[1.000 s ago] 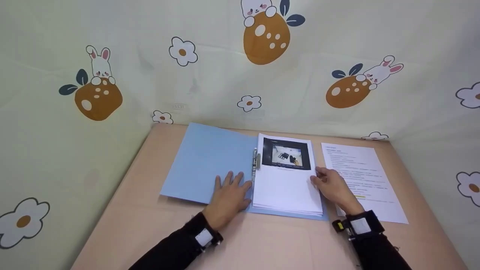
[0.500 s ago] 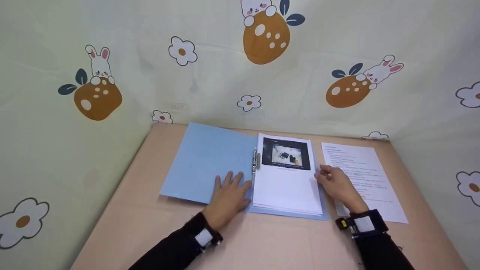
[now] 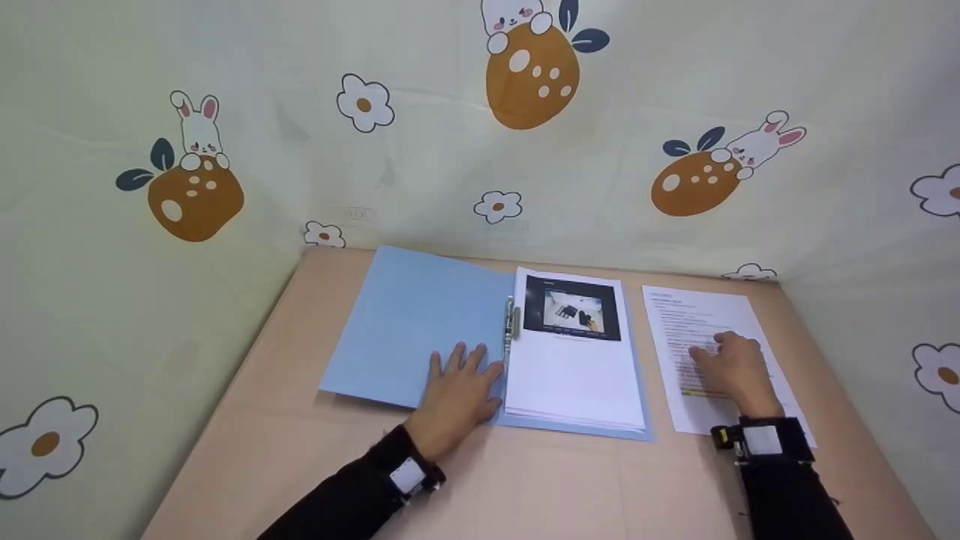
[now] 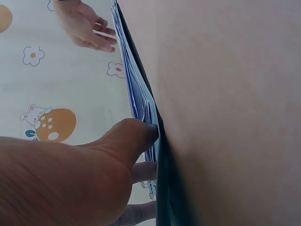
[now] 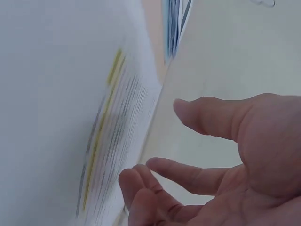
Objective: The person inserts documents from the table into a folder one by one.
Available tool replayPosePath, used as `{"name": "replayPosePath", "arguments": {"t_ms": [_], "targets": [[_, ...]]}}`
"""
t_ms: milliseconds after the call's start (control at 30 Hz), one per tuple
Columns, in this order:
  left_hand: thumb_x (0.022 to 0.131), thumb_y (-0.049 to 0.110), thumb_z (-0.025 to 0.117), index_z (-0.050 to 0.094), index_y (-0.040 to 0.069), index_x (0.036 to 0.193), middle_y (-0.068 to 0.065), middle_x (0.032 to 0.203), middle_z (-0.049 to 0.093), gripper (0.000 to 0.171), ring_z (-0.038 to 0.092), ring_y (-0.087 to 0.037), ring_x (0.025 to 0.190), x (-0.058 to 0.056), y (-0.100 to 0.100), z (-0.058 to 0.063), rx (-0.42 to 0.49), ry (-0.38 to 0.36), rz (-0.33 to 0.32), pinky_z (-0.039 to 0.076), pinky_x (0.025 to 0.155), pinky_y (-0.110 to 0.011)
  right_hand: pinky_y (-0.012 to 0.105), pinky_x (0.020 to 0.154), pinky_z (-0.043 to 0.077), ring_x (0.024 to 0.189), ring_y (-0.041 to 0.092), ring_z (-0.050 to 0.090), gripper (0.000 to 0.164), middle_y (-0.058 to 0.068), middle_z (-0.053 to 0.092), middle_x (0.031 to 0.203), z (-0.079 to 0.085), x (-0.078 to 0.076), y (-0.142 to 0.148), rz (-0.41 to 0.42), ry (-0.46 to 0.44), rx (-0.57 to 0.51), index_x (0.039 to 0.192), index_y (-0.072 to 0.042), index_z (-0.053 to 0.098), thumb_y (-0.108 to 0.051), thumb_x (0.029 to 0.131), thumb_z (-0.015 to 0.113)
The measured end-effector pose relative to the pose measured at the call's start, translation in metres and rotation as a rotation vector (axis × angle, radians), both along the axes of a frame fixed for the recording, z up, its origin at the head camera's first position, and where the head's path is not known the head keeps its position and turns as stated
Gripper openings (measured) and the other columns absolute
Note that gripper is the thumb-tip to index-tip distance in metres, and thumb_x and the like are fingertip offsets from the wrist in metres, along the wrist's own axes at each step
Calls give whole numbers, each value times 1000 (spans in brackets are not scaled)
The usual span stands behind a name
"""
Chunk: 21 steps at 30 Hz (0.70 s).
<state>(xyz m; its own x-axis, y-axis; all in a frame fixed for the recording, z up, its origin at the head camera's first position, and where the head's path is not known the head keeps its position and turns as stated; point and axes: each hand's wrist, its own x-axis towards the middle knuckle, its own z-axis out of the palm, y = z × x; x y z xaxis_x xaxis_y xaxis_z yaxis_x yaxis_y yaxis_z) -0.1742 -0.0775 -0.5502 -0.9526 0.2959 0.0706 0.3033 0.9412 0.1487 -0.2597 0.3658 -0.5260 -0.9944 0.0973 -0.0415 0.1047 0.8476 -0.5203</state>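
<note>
A light blue folder (image 3: pixel 420 322) lies spread on the table, its cover turned to the left. A metal clip (image 3: pixel 513 322) at the spine holds a stack of white sheets (image 3: pixel 577 382), the top one printed with a dark picture. My left hand (image 3: pixel 459 397) rests with spread fingers on the folder beside the spine; its thumb (image 4: pixel 136 132) touches the folder's edge in the left wrist view. Over a loose printed sheet (image 3: pixel 675 412) right of the folder hovers my right hand (image 3: pixel 735 371). Its thumb and loosely bent fingers stand apart with nothing between them in the right wrist view.
The pinkish table (image 3: pixel 555 487) reaches back to a pale curtain (image 3: pixel 420 165) patterned with rabbits and flowers. The curtain also closes off the left and right sides. A strip of table separates the folder from the loose sheet, which carries yellow highlighted lines.
My right hand has left the right edge of the clipped stack and moved right, over the loose sheet. The left hand and the folder have stayed in place.
</note>
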Motion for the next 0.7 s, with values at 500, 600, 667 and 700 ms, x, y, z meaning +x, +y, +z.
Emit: {"name": "replayPosePath", "arguments": {"t_ms": [500,600,667,700], "targets": [[110,39,81,69,20,157,-20,174,60,52,52,-54,164,2,-1,1,32,-11,-4,41,132,-84,70,100,62,123,64,66,83,58,54,149,2,4,50,-164,-139,20,153,31,49,-32,107,77],[110,40,81,69,20,157,-20,174,60,52,52,-54,164,1,-1,-1,34,-15,-7,41,132,-85,59,88,64,111,57,68,80,57,58,143,2,6,54,-200,-149,21,150,31,51,-31,107,79],[109,40,82,70,19,156,-20,173,60,53,52,-55,164,1,-1,-1,36,-17,-9,41,131,-85,51,76,63,98,49,70,75,53,65,131,2,7,57,-216,-153,25,142,31,57,-31,106,80],[109,40,82,70,19,156,-20,173,60,53,52,-55,164,0,-1,-1,37,-16,-11,41,131,-85,47,71,61,93,46,69,72,50,67,125,2,7,58,-225,-157,22,138,30,60,-31,106,80]]}}
